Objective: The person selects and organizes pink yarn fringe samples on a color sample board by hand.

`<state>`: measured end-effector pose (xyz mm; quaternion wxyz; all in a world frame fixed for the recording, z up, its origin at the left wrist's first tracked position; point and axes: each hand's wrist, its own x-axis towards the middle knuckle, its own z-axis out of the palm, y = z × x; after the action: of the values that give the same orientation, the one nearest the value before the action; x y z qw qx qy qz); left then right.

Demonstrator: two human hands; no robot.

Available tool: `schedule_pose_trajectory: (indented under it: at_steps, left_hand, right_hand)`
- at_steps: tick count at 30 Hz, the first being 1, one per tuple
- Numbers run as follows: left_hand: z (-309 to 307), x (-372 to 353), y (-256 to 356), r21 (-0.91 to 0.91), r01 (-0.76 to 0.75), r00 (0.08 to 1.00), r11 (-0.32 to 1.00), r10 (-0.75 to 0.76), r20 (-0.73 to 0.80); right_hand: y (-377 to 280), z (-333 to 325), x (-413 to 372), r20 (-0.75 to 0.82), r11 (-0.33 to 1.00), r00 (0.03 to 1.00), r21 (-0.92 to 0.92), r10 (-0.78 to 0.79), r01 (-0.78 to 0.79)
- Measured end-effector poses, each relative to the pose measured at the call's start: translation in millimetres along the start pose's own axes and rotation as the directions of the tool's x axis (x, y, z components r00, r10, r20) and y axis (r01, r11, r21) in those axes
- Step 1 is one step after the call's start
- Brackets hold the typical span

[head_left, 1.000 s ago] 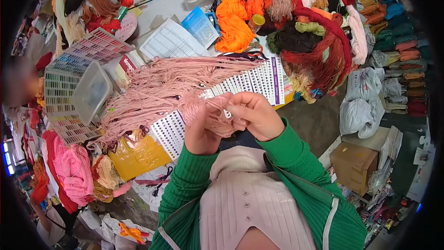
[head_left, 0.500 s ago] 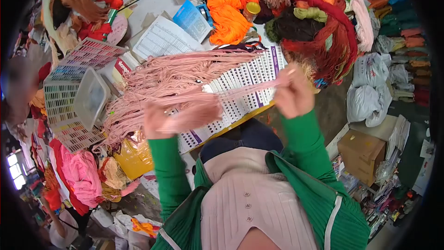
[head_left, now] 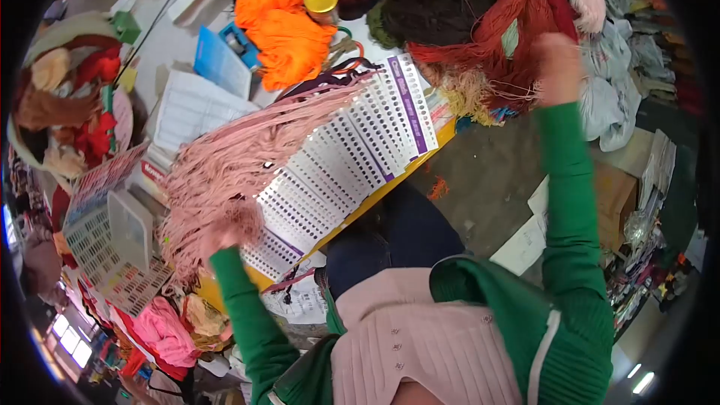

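My left hand (head_left: pixel 222 234) is at the lower left end of a long spread of pale pink thread (head_left: pixel 240 142). Its fingers look closed round a bunch of that thread, though they are blurred. The pink strands lie across punched white cards (head_left: pixel 330 161) with purple bands, fanned along the table. My right hand (head_left: pixel 560 71) is raised far to the right, in front of dark red yarn (head_left: pixel 491 49). Motion smears its fingers, and I cannot make out any thread in them.
Orange yarn (head_left: pixel 281 37), a yellow-lidded jar (head_left: pixel 321 1), papers (head_left: pixel 195 112) and a blue booklet (head_left: pixel 223 64) lie at the back. Plastic baskets (head_left: pixel 94 232) and a clear tub (head_left: pixel 129 229) stand left. White bags (head_left: pixel 604 105) and a cardboard box (head_left: pixel 615 199) are at right.
My hands have moved apart: the right up and outward, the left slightly down and left. The pink strands stretched between them no longer show there. The head view has shifted.
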<state>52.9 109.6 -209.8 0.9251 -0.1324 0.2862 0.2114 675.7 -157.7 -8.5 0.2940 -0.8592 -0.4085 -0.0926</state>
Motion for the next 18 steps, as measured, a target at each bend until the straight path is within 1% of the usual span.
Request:
schedule_pose_trajectory:
  at_steps: [1, 2, 3, 4, 5, 6, 7, 8, 9, 10, 11, 12, 13, 14, 15, 16, 17, 18]
  left_hand:
    - [4.9, 52.4, -39.6, -0.001, 0.028, 0.999, 1.000, -0.028, -0.042]
    - [-3.2, 65.1, -40.7, -0.005, 0.052, 0.995, 0.999, -0.053, -0.081]
    - [50.6, 110.1, -102.9, 0.360, 0.105, 0.994, 0.927, -0.086, -0.070]
    - [80.2, 138.0, -138.3, 0.321, 0.145, 0.970, 0.936, -0.072, -0.231]
    - [101.6, 165.1, -169.7, 0.317, 0.194, 0.933, 0.928, -0.075, -0.351]
    - [148.6, 182.9, -205.3, 0.439, 0.194, 0.881, 0.877, 0.041, -0.472]
    - [150.4, 209.1, -226.0, 0.646, 0.108, 0.868, 0.756, 0.245, -0.432]
    - [155.4, 228.4, -239.9, 0.760, 0.130, 0.883, 0.637, 0.273, -0.381]
    - [157.1, 246.0, -250.9, 0.853, 0.145, 0.901, 0.502, 0.290, -0.323]
    - [128.5, 267.7, -260.0, 0.981, -0.128, 0.931, 0.144, 0.358, 0.069]
    - [134.8, 280.8, -270.1, 0.971, -0.019, 0.927, 0.238, 0.368, -0.072]
    - [143.7, 291.5, -278.2, 0.940, 0.088, 0.906, 0.331, 0.365, -0.213]
    - [143.0, 301.7, -281.6, 0.987, 0.104, 0.920, 0.122, 0.364, -0.142]
    - [132.5, 312.2, -281.0, 0.986, 0.115, 0.918, 0.124, 0.365, -0.153]
    - [119.5, 321.5, -278.5, 0.995, 0.062, 0.927, -0.078, 0.373, -0.029]
    - [107.7, 328.1, -275.1, 0.961, 0.005, 0.930, -0.278, 0.354, 0.097]
    - [114.2, 324.3, -272.1, 0.941, -0.035, 0.941, -0.336, 0.305, 0.144]
    - [124.1, 319.1, -271.0, 0.951, -0.026, 0.946, -0.308, 0.300, 0.123]
  right_hand:
    - [-27.7, 40.3, -16.9, 0.134, 0.869, 0.959, 0.407, 0.249, -0.282]
    - [-47.7, 79.8, -38.6, 0.346, 0.511, 0.849, 0.685, 0.399, -0.519]
    - [-44.2, 116.5, -57.4, 0.404, 0.513, 0.860, 0.690, 0.313, -0.511]
    - [-46.3, 146.5, -73.4, 0.418, 0.520, 0.834, 0.652, 0.360, -0.551]
    - [-46.2, 171.0, -85.3, 0.395, 0.565, 0.832, 0.611, 0.391, -0.555]
    - [-40.6, 192.6, -95.2, 0.425, 0.546, 0.792, 0.575, 0.438, -0.610]
    - [-35.6, 211.7, -102.5, 0.366, 0.593, 0.820, 0.568, 0.439, -0.571]
    - [-31.4, 226.7, -107.9, 0.306, 0.640, 0.846, 0.554, 0.437, -0.532]
    - [-30.6, 233.1, -108.8, 0.264, 0.711, 0.883, 0.522, 0.389, -0.470]
    - [-25.9, 241.9, -113.1, 0.286, 0.748, 0.892, 0.489, 0.349, -0.449]
    - [-20.6, 250.0, -118.0, 0.311, 0.782, 0.899, 0.456, 0.308, -0.425]
    - [-17.5, 254.3, -120.2, 0.270, 0.837, 0.940, 0.448, 0.210, -0.316]
    - [-15.0, 255.7, -122.9, 0.233, 0.873, 0.962, 0.428, 0.144, -0.234]
    - [-16.1, 253.6, -122.8, 0.196, 0.901, 0.978, 0.407, 0.075, -0.151]
    - [-17.4, 252.0, -124.0, 0.224, 0.885, 0.968, 0.421, 0.113, -0.200]
    - [-16.3, 251.7, -124.1, 0.228, 0.883, 0.967, 0.422, 0.118, -0.207]
    - [-14.6, 251.1, -123.2, 0.204, 0.872, 0.972, 0.447, 0.120, -0.201]
    - [-13.3, 249.6, -120.8, 0.177, 0.861, 0.976, 0.469, 0.124, -0.194]
